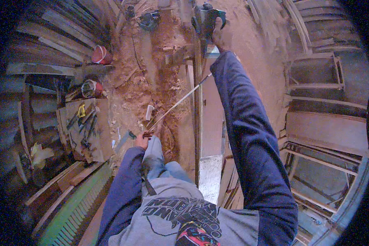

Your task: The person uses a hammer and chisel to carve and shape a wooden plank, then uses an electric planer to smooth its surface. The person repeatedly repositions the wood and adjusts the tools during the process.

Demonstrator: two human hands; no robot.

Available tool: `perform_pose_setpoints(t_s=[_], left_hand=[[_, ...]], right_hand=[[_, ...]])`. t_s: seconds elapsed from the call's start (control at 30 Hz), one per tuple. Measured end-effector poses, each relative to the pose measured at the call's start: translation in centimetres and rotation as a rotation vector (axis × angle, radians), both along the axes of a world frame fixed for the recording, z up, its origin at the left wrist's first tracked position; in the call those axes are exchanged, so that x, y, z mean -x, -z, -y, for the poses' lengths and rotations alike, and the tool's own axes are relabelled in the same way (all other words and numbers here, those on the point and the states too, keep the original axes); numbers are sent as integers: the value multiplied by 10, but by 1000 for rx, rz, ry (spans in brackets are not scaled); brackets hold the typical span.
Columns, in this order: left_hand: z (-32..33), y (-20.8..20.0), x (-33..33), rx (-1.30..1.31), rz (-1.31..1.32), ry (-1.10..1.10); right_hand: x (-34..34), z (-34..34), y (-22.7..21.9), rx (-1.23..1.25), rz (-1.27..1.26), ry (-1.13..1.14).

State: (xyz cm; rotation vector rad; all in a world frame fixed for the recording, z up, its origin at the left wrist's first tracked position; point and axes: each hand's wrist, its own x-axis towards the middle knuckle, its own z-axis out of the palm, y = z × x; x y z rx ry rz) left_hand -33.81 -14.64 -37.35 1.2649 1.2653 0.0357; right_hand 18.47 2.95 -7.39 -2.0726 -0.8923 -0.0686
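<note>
My right hand (222, 37) is at the far end of my stretched-out arm, closed on a dark green and black power tool (207, 18). That tool sits at the far end of a long board (211, 110) running away from me; its underside is hidden. My left hand (142, 141) is low, beside my knee, with its fingers closed round the near end of a thin pale strip (178, 102). The strip slants up and right, its far end reaching the board near my right forearm. A flat blade-like tool with a teal end (124, 140) lies just left of my left hand.
A second teal power tool (149, 20) rests on the shaving-strewn ground (131, 90). At left, a wooden box (98, 135) carries hand tools, with red buckets (101, 55) beyond it. Stacked planks (57, 30) line the left; wooden frames (315, 87) stand at right.
</note>
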Motion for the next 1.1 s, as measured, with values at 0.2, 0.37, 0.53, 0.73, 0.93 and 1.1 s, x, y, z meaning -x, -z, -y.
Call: perform_pose_setpoints(t_s=[0.2,0.37,0.53,0.73,0.93,1.1], left_hand=[[14,57,51,69,-44,-66],[29,38,102,81,-232,128],[41,7,112,-137,-439,583],[59,12,87,-54,-196,441],[41,35,105,301,64,-125],[36,35,89,272,-61,-148]], right_hand=[[44,113,-7,37,12,-54],[160,334,10,189,-333,6],[291,531,25,85,-708,341],[285,549,23,221,-427,255],[179,395,6,162,-167,106],[97,244,-18,24,-133,15]])
